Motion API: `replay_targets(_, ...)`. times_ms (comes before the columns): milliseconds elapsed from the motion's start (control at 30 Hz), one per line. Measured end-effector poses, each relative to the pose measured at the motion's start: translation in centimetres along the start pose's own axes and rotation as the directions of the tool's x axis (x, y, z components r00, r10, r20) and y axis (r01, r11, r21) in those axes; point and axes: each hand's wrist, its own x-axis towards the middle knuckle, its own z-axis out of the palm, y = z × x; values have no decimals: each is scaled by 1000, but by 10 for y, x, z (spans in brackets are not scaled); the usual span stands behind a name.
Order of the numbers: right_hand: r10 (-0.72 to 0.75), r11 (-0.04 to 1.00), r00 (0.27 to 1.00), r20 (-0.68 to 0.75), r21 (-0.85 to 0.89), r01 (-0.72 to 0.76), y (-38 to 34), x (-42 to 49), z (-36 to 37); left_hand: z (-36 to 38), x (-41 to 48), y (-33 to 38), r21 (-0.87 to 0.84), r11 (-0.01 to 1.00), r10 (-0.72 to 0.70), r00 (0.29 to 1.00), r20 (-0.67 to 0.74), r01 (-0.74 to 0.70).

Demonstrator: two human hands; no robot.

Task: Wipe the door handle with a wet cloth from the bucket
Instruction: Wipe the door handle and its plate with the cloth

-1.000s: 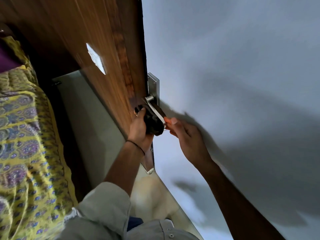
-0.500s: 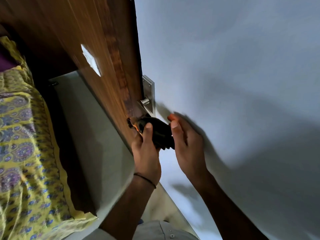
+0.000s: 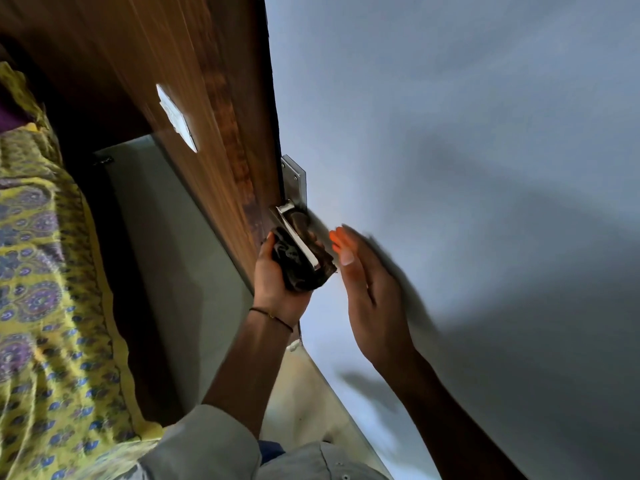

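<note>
A silver lever door handle [image 3: 300,241] juts from its metal plate [image 3: 295,181] on the edge of a brown wooden door [image 3: 194,98]. My left hand [image 3: 277,278] holds a dark patterned cloth [image 3: 297,268] wrapped around the lever from below. My right hand [image 3: 367,292] hovers just right of the cloth with its fingers straight and apart, touching nothing. No bucket is in view.
A pale grey wall [image 3: 467,168] fills the right side. A bed with a yellow patterned cover [image 3: 45,306] lies at the left. A white patch [image 3: 176,117] sits on the door face. The floor [image 3: 162,254] shows between bed and door.
My left hand slid the cloth back up along the lever, so the silver lever shows again. My right hand came off the cloth and opened beside it.
</note>
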Motion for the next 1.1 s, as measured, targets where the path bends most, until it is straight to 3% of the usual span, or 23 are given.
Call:
replay_targets(267, -5, 1000, 999, 36, 15, 5, 3, 9, 6, -8, -22, -8, 273, 960, -39, 996, -82, 60)
replay_targets(400, -20, 999, 999, 36, -26, 20, 7, 12, 9, -3, -35, 3, 370, 927, 128, 981, -142, -67)
replay_targets(600, 26, 999, 1000, 3, -31, -26, 5, 18, 19, 22, -27, 25, 472, 813, 446, 885, -131, -340)
replay_targets(667, 47, 997, 999, -6, -66, -47, 3, 19, 23, 25, -11, 23, 613, 677, 563, 823, -74, -407)
replay_targets(767, 78, 986, 997, -18, -146, -80, -1, 16, 27, 26, 16, 28, 842, 298, 660, 734, 160, -451)
replay_targets(833, 115, 973, 993, -28, -197, -118, -5, 11, 28, 24, 26, 32, 886, 167, 644, 728, 234, -433)
replay_targets(900, 136, 967, 987, -83, -206, -150, -10, 6, 33, 21, 30, 40, 907, 133, 605, 757, 246, -400)
replay_targets(1000, 142, 966, 965, -221, -181, -184, -16, 4, 47, 20, 32, 64, 941, 185, 480, 862, 166, -284)
replay_targets(1100, 148, 951, 921, -360, -205, -233, -20, 3, 67, 18, 46, 93, 939, 244, 241, 953, 182, -241)
